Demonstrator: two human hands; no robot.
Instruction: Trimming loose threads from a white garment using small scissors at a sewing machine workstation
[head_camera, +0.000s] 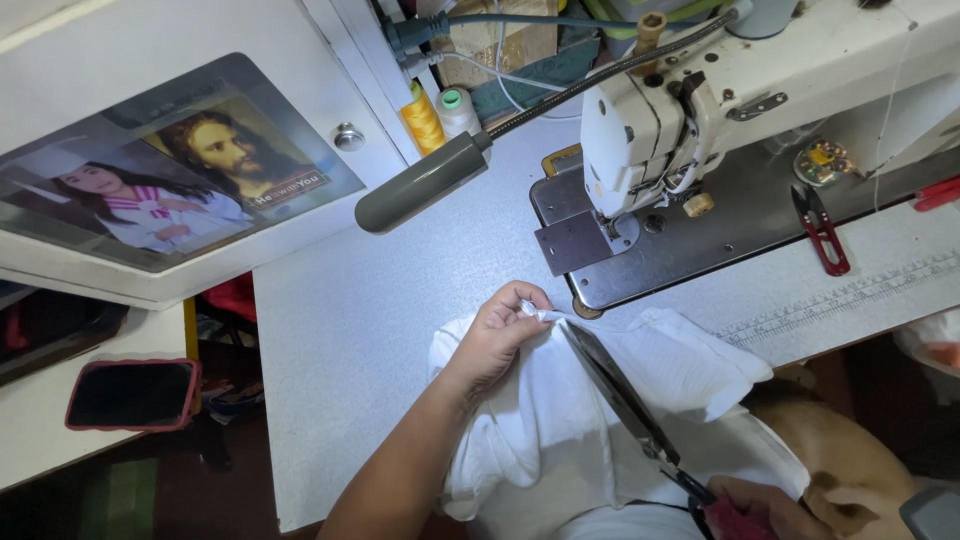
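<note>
Left hand (500, 335) fingers pinch the edge of soft, limp white cloth (560, 420) on the counter (350, 330) by the sewing machine (700, 110); right hand (760, 505) grips scissors (625, 400) at handles; light fabric, likely best held taut near the cut.

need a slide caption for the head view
Left hand pinches white cloth while right hand cuts it with scissors beside a sewing machine.

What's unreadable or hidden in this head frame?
- Right hand: cut off by the bottom edge; its grip on the scissors handles is only partly shown.
- Left hand fingers: tips buried in the white cloth fold.
- Sewing machine needle: too small, shadowed under the head.
- Cloth under the scissors blades: hidden.
</note>
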